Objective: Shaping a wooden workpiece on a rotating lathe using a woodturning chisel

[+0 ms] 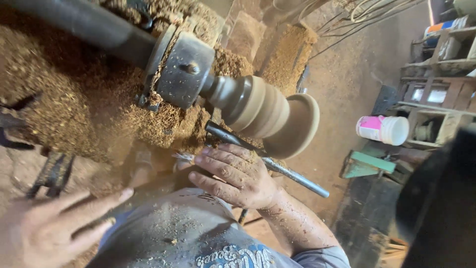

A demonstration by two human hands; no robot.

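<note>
Wooden workpiece [263, 111]: pale brown, smooth and matt, with turned ridges and a flared disc end. Chuck [186, 69]: dark grey metal, dull and speckled with shavings. Shaft [84, 25]: black, with a slight sheen. Chisel [270, 164]: steel bar, glossy grey at the bare end, darker near the wood. Sawdust [64, 94]: coarse, fibrous, tan, heaped thickly. Right hand [235, 173] and forearm: dusted with fine chips. Left hand [49, 226]: blurred. Shirt [183, 233]: grey cloth, flecked with shavings. Tub [384, 129]: smooth white and pink plastic. Shelves [441, 94]: rough, worn, unpainted wood.
</note>
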